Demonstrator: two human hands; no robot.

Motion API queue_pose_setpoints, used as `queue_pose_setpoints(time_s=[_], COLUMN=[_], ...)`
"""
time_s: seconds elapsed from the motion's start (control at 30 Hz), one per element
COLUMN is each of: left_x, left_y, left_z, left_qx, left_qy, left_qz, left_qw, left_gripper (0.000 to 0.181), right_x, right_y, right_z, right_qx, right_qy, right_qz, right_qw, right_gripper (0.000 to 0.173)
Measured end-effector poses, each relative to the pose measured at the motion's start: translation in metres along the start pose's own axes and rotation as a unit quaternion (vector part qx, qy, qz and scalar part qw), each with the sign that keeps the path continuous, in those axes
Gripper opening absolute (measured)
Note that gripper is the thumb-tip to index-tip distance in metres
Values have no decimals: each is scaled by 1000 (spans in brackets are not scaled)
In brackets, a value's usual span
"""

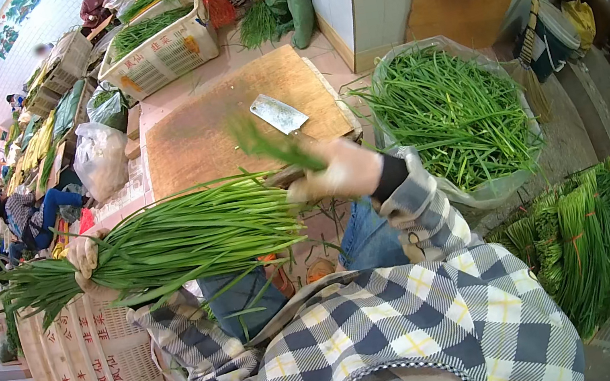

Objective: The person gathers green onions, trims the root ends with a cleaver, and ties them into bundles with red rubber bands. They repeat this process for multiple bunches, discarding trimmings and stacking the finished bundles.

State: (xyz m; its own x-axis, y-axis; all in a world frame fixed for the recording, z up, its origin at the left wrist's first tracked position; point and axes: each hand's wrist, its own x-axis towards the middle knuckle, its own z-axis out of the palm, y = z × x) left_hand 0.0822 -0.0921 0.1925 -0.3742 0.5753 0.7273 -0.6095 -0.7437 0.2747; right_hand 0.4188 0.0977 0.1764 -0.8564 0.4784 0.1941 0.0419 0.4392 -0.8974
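My left hand [86, 262], in a pale glove, grips a thick bunch of garlic chives [208, 232] near its leafy end. The bunch lies level above my knees, its pale cut ends towards the right. Blurred by motion, my right hand [344, 171] is at those ends with a small tuft of green leaves [272, 144] in its fingers. Beyond it a cleaver [279, 113] rests on a worn wooden board [196, 130]; the tuft and hand partly hide its handle.
Loose chives fill a plastic-lined container [451, 116] at my right. Tied chive bundles [578, 246] are stacked below it. Stacked white crates [90, 363] bearing writing stand at my left, and another crate [165, 56] holds chives beyond the board. Other people [31, 214] sit farther off.
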Motion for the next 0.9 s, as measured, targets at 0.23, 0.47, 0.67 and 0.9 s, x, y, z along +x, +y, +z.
queue_pose_setpoints(time_s=[0.23, 0.47, 0.67, 0.9], left_x=[5, 8, -4, -9], left_y=[-8, -24, -26, -4], left_z=[2, 20, 26, -9], left_qx=[-11, 46, 217, 142], left_qy=[50, 26, 137, 196], left_qz=[73, 43, 51, 12], left_qw=[996, 998, 965, 970], left_gripper=[19, 13, 16, 19], right_x=[-41, -6, -10, -30], right_y=[87, 10, 47, 55], right_z=[-6, 64, 36, 6], right_qx=[365, -4, 408, 319], right_qy=[161, 148, 312, 263], right_qz=[118, 28, 27, 91], right_qw=[909, 989, 858, 906], right_gripper=[28, 29, 16, 24])
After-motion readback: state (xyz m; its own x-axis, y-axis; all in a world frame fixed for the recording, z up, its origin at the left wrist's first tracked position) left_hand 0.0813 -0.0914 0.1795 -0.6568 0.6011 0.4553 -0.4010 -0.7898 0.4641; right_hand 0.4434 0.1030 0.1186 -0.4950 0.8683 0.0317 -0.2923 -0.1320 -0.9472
